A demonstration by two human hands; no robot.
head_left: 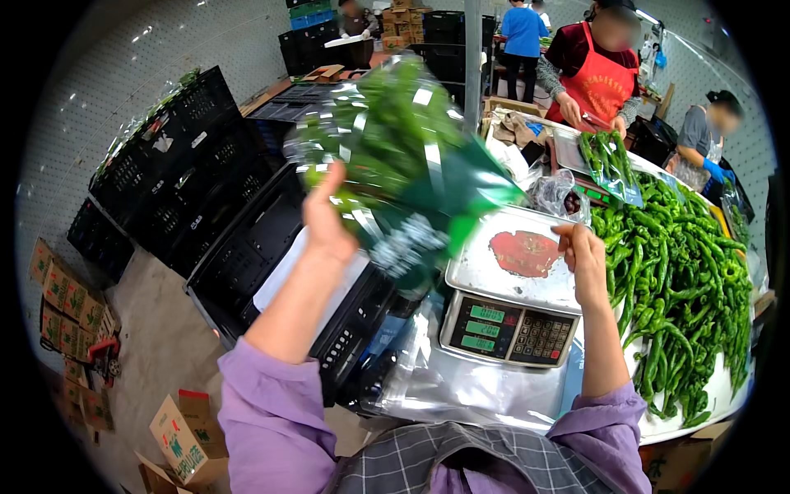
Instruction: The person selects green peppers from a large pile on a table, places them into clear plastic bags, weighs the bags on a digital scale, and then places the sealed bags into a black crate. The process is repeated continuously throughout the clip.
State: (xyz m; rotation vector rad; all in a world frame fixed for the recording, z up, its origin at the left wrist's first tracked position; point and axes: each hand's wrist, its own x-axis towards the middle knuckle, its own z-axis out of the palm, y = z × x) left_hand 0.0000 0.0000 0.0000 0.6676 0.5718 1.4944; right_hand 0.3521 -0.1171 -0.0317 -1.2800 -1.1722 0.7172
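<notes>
Bag (403,165): clamped in left hand (327,216), seemingly at transfer step.
Right hand (586,257): half-curled, fingers apart, beside scale (506,288).
Crate (239,272): beneath left hand, probably calling for gentle lowering.

Green bag (403,169) blurred, print smeared; left hand (329,226) partly hidden.

bag (407,169): glossy plastic | scale pan (535,283): smooth metal | peppers (679,276): glossy | checked apron (391,468): matt cloth
</notes>
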